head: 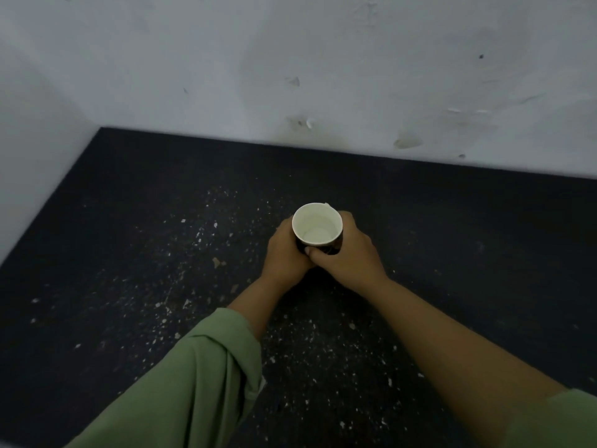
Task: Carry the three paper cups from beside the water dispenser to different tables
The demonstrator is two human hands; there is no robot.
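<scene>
One paper cup (317, 225), dark outside and white inside, stands upright near the middle of a black table (135, 253). It looks to hold a little clear liquid. My left hand (284, 253) wraps its left side and my right hand (350, 253) wraps its right side, thumb across the front. The lower wall of the cup is hidden by my fingers. I cannot tell whether its base touches the table. Only this cup is in view.
The black table top is speckled with white paint flecks and chips. It sits in a corner, with a white peeling wall (323, 76) along its far edge and another wall (32, 156) along its left edge. My green sleeves reach in from below.
</scene>
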